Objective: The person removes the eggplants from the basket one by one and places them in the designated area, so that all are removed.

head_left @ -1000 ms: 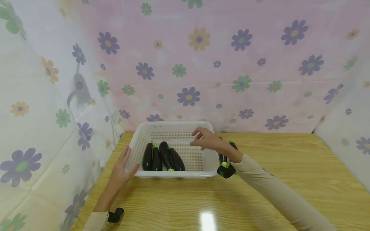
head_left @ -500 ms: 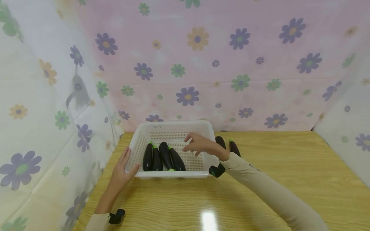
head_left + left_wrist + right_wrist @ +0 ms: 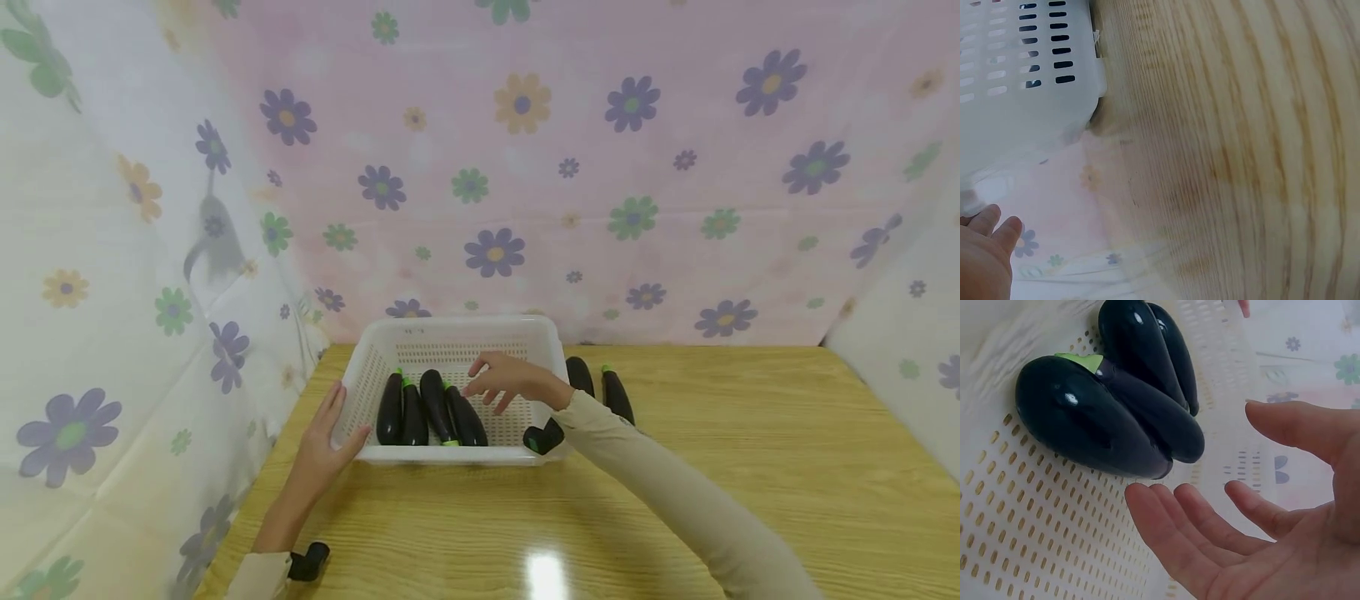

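A white plastic basket (image 3: pixel 450 454) with slotted walls holds several dark eggplants (image 3: pixel 436 406) lying side by side in its left half, some with green caps. My left hand (image 3: pixel 318 446) rests against the basket's front left corner, its fingers straight along the outer side and its thumb at the rim. In the left wrist view its fingers (image 3: pixel 1005 232) reach to the basket's wall. Over the right half of the basket is my right hand (image 3: pixel 510 379), holding nothing. In the right wrist view its fingers spread loosely, the fingertips close to the nearest eggplant (image 3: pixel 1085 419).
To the right of the basket, two more eggplants (image 3: pixel 618 398) lie on the wooden table (image 3: pixel 720 467), one partly behind the basket and the right forearm. A flowered cloth (image 3: pixel 570 167) hangs behind the table and at both sides.
My right hand has moved left and slightly down over the basket, toward the eggplants inside. The left hand stays at the basket's corner, and the basket has not moved on the table.
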A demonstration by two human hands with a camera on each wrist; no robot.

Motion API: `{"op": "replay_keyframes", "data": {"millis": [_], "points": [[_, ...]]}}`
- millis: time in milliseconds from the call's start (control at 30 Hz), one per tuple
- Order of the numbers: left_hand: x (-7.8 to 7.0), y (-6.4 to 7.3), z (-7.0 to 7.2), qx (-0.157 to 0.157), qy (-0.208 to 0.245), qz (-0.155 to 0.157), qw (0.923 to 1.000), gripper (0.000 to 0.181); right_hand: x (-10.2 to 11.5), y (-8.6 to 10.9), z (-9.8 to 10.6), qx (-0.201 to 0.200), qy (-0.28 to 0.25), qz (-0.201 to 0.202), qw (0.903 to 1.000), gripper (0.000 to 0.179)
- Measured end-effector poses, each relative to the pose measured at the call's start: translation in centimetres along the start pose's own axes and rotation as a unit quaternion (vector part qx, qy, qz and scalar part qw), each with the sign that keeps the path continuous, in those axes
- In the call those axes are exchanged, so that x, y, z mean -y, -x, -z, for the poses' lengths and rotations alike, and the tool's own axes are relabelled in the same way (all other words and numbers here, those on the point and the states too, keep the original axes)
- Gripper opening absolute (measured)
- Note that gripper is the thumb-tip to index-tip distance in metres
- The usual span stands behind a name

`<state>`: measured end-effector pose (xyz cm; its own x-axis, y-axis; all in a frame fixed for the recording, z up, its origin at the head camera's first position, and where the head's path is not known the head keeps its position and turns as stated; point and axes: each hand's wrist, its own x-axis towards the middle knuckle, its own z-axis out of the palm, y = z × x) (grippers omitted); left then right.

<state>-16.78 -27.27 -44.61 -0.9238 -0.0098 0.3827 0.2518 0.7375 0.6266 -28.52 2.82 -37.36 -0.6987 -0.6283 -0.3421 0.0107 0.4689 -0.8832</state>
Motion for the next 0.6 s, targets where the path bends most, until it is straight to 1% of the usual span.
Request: {"op": "replay_keyframes", "data": {"millis": [67,200,267,333,400,500,600], "points": [[0.0,0.0,0.0,-0.001,-0.001,-0.001,1.0000,0.077,0.0,-0.4,-0.2,0.004,0.000,-0.004,1.0000,0.050],[0.2,0.1,0.0,-0.019,0.000,-0.006,0.9998,0.076,0.1,-1.4,-0.6,0.016,-0.001,-0.014,0.9998,0.049],[0.2,0.2,-0.1,-0.022,-0.001,-0.008,0.9997,0.076,0.0,-2.0,-0.8,0.019,-0.001,-0.023,0.9996,0.047],[0.3,0.2,-0.3,-0.020,-0.002,-0.009,0.9998,0.076,-0.1,-2.5,-0.9,0.015,0.004,-0.036,0.9992,0.045],[0.1,0.1,-0.4,-0.011,-0.002,-0.006,0.9999,0.076,-0.3,-3.0,-0.9,0.010,0.018,-0.047,0.9987,0.042],[0.0,-0.1,-0.4,-0.003,-0.004,-0.002,1.0000,0.076,-0.5,-3.8,-1.0,0.013,0.037,-0.058,0.9976,0.038],[0.1,-0.1,-0.1,-0.012,-0.005,-0.006,0.9999,0.076,-0.7,-5.0,-1.7,0.024,0.054,-0.076,0.9953,0.035]]}}
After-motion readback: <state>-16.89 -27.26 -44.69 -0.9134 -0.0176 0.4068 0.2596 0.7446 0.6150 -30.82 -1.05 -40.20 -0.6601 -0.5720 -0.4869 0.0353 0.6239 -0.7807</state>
